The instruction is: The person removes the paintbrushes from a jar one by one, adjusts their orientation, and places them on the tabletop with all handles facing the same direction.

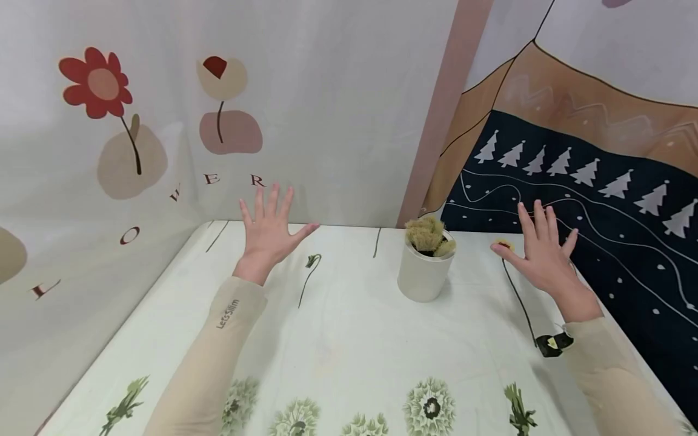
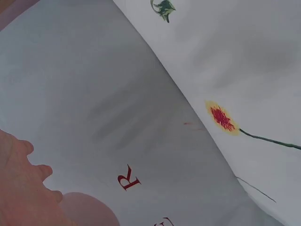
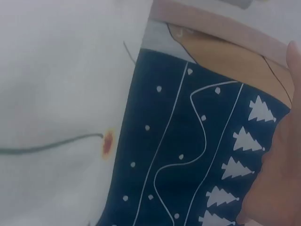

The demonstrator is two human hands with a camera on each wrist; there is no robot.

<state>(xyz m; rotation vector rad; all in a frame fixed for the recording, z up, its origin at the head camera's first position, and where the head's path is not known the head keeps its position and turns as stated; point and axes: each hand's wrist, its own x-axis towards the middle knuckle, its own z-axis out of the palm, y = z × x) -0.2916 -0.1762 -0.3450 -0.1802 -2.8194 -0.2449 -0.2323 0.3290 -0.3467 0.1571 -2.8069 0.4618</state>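
Observation:
Both hands are held up over the table with fingers spread and nothing in them. My left hand (image 1: pixel 268 233) is at the left, its back facing the head camera, overlapping the far table edge in this view. My right hand (image 1: pixel 545 257) is raised over the right side, in front of the dark cloth. Between them, nearer the right hand, a white pot (image 1: pixel 421 278) stands upright near the table's back edge, with a fuzzy yellow-green plant (image 1: pixel 427 235) in it. Part of the left hand (image 2: pixel 23 188) shows at lower left in its wrist view; the right hand (image 3: pixel 277 179) lines the right edge of its own.
A white tablecloth (image 1: pixel 349 339) printed with flowers and stems covers the table. Behind it hangs a pale curtain (image 1: pixel 338 109) with red flower prints. To the right is a dark blue cloth (image 1: pixel 600 242) with white trees. A small black device (image 1: pixel 548 346) sits at the right wrist.

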